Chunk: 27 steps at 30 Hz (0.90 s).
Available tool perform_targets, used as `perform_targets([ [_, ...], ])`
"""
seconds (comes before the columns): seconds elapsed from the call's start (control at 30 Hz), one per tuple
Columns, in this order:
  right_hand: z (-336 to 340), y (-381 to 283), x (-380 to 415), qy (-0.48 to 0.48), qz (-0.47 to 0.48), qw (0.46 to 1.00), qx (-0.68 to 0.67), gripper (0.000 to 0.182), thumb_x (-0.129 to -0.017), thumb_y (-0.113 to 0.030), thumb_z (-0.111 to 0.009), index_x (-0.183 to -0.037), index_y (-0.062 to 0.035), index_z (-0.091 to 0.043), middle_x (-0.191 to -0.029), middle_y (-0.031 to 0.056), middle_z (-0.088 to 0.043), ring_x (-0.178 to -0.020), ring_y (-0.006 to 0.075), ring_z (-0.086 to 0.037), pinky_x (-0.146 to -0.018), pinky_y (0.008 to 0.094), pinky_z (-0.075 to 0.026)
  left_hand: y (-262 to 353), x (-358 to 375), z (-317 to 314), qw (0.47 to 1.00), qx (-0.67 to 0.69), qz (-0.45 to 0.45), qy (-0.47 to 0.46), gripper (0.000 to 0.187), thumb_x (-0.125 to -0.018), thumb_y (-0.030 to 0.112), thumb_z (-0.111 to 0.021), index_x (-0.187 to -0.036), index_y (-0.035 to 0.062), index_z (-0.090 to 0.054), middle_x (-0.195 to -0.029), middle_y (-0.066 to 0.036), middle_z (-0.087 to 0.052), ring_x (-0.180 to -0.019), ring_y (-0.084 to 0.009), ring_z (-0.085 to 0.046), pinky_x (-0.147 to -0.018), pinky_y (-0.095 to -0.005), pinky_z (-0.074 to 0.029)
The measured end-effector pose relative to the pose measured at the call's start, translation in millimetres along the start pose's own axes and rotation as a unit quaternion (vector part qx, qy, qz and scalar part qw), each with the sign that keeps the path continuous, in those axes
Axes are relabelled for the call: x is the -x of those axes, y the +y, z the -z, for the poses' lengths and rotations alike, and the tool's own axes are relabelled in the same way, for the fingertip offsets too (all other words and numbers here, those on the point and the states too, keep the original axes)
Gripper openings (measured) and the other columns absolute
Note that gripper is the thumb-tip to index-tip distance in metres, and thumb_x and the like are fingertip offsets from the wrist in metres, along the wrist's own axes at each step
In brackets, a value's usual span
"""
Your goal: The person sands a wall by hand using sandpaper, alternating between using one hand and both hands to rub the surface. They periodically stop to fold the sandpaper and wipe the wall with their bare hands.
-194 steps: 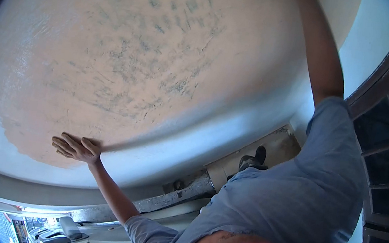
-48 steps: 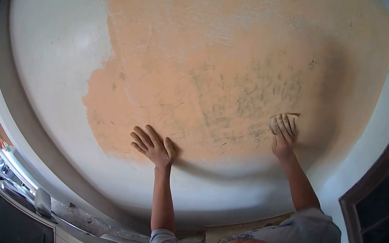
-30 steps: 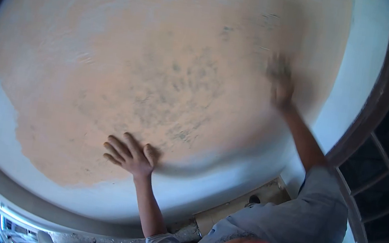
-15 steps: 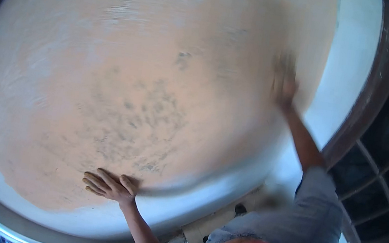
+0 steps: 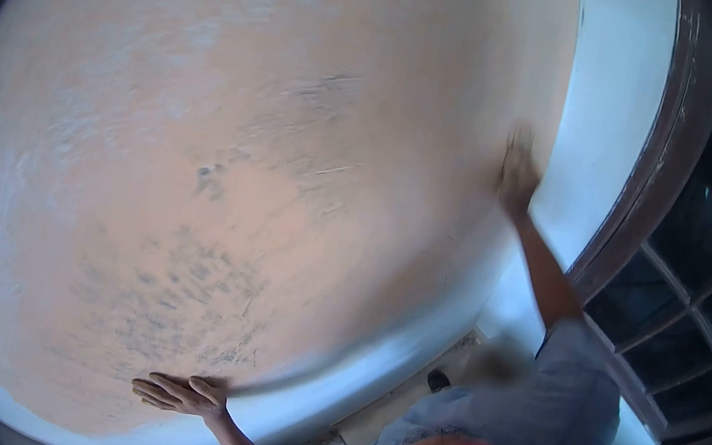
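Observation:
A broad peach-coloured coat with dark smudges and streaks covers the wall [image 5: 221,213] in front of me. My left hand [image 5: 182,394] lies against its lower part, below the patch of smudges. Its fingers are stretched to the left and dusty, with nothing visible held. Farther up at the right, my right hand [image 5: 519,168] reaches onto the coat near its right edge, beside the white border [image 5: 614,104]. The right fingers are extended and slightly blurred; no tool shows in that hand.
Brown frame [image 5: 650,173] and a dark window with a grille [image 5: 682,296] stand to the right. My grey-blue clothing [image 5: 521,410] fills the lower right. Below the wall, a strip of floor [image 5: 388,414] shows, with a small dark object [image 5: 437,381] on it.
The view has shifted, so the wall's smudges appear lower and farther left. My left hand appears lower in the picture. My right hand is closer to the white border and less blurred.

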State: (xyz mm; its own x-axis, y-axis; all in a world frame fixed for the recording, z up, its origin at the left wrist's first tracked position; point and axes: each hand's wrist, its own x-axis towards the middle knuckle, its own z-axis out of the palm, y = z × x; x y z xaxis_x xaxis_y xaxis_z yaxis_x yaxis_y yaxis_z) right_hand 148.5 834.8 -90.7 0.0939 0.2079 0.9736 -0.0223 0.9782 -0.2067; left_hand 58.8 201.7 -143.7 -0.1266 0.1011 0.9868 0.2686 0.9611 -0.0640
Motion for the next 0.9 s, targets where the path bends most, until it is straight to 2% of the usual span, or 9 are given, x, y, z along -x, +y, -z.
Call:
perform_targets([
  [0.13, 2.3, 82.6, -183.4, 0.042, 0.08, 0.969, 0.23, 0.018, -0.09, -0.016, -0.052, -0.089, -0.0006, -0.06, -0.064, 0.0171, -0.059, -0.055, 0.0394, -0.053, -0.052, 0.0485, -0.04, 0.2, 2.4, -3.5, 1.0, 0.019, -0.005, -0.003, 0.063, -0.1, 0.04, -0.025, -0.149, 0.0012, -0.021, -0.154, -0.026, -0.015, -0.143, -0.042, -0.014, -0.114, -0.0539, -0.009],
  [0.2, 3.1, 66.3, -241.4, 0.068, -0.019, 0.997, -0.041, 0.034, -0.096, -0.027, -0.048, -0.081, 0.0026, -0.057, -0.064, 0.0205, -0.055, -0.058, 0.0287, -0.055, -0.055, 0.043, -0.039, 5.6, 3.3, -6.4, 1.0, 0.019, 0.001, 0.005, 0.062, -0.1, 0.039, -0.025, -0.149, 0.0009, -0.023, -0.154, -0.026, -0.016, -0.143, -0.0419, -0.016, -0.114, -0.0542, -0.011],
  [0.3, 13.8, 109.9, -153.9, -0.048, 0.091, 0.959, 0.264, 0.023, -0.09, -0.015, -0.049, -0.101, 0.0012, -0.062, -0.076, 0.0206, -0.061, -0.067, 0.0389, -0.058, -0.061, 0.0501, -0.042, 13.4, 1.9, -9.3, 0.999, -0.007, 0.015, 0.033, 0.059, -0.101, 0.035, -0.022, -0.146, -0.0035, -0.026, -0.152, -0.025, -0.022, -0.142, -0.0411, -0.02, -0.114, -0.0526, -0.014],
  [0.37, 7.2, 103.6, -101.6, 0.034, -0.008, 0.997, 0.067, 0.04, -0.099, -0.034, -0.045, -0.094, 0.0009, -0.064, -0.085, 0.0143, -0.067, -0.06, 0.0217, -0.057, -0.055, 0.0423, -0.041, 14.8, -0.9, -10.0, 0.999, -0.005, 0.012, 0.034, 0.059, -0.101, 0.035, -0.023, -0.146, -0.004, -0.026, -0.152, -0.025, -0.022, -0.141, -0.0412, -0.02, -0.114, -0.0527, -0.015],
  [0.57, 24.8, 84.1, -114.1, -0.03, -0.005, 0.998, 0.059, 0.046, -0.101, -0.038, -0.038, -0.12, -0.0028, -0.062, -0.092, 0.0174, -0.068, -0.062, 0.0196, -0.057, -0.06, 0.0393, -0.044, 12.2, 0.6, -8.8, 0.999, -0.034, -0.009, 0.041, 0.059, -0.101, 0.035, -0.024, -0.145, -0.0045, -0.027, -0.151, -0.027, -0.024, -0.139, -0.0421, -0.025, -0.112, -0.0524, -0.02],
  [0.6, 16.0, 69.5, -177.6, 0.005, 0.005, 0.995, 0.099, 0.049, -0.1, -0.041, -0.04, -0.105, 0.0022, -0.063, -0.066, 0.016, -0.061, -0.061, 0.0186, -0.056, -0.059, 0.0379, -0.044, 11.9, 1.1, -8.5, 0.999, -0.031, -0.01, 0.04, 0.059, -0.101, 0.035, -0.024, -0.145, -0.0045, -0.027, -0.151, -0.027, -0.024, -0.139, -0.0421, -0.025, -0.112, -0.0524, -0.02],
  [0.73, -3.5, 21.1, -247.2, 0.031, -0.106, 0.993, 0.032, 0.053, -0.1, -0.043, -0.038, -0.097, 0.0045, -0.062, -0.07, 0.0223, -0.06, -0.062, 0.0296, -0.058, -0.062, 0.0436, -0.043, 10.1, 3.2, -9.7, 0.999, -0.013, 0.013, 0.044, 0.06, -0.101, 0.038, -0.025, -0.147, -0.0001, -0.028, -0.152, -0.025, -0.022, -0.141, -0.0401, -0.023, -0.113, -0.0511, -0.02],
  [0.8, -5.0, 58.5, -161.2, 0.062, 0.135, 0.974, 0.173, 0.03, -0.094, -0.016, -0.048, -0.117, -0.001, -0.059, -0.091, 0.0198, -0.066, -0.077, 0.0309, -0.063, -0.067, 0.0399, -0.048, 11.7, 2.9, -10.2, 0.999, 0.007, 0.012, 0.047, 0.059, -0.101, 0.037, -0.026, -0.147, -0.0003, -0.028, -0.152, -0.025, -0.022, -0.14, -0.0404, -0.023, -0.112, -0.0519, -0.02],
  [0.9, -5.2, -20.1, -71.5, 0.036, -0.018, 0.999, -0.03, 0.036, -0.097, -0.015, -0.042, -0.129, -0.0018, -0.052, -0.119, 0.0192, -0.055, -0.108, 0.0329, -0.052, -0.09, 0.0391, -0.04, 14.3, 6.4, -12.3, 0.999, 0.004, 0.027, 0.042, 0.058, -0.101, 0.036, -0.026, -0.146, -0.0008, -0.028, -0.152, -0.026, -0.022, -0.14, -0.0417, -0.023, -0.112, -0.0532, -0.019],
])
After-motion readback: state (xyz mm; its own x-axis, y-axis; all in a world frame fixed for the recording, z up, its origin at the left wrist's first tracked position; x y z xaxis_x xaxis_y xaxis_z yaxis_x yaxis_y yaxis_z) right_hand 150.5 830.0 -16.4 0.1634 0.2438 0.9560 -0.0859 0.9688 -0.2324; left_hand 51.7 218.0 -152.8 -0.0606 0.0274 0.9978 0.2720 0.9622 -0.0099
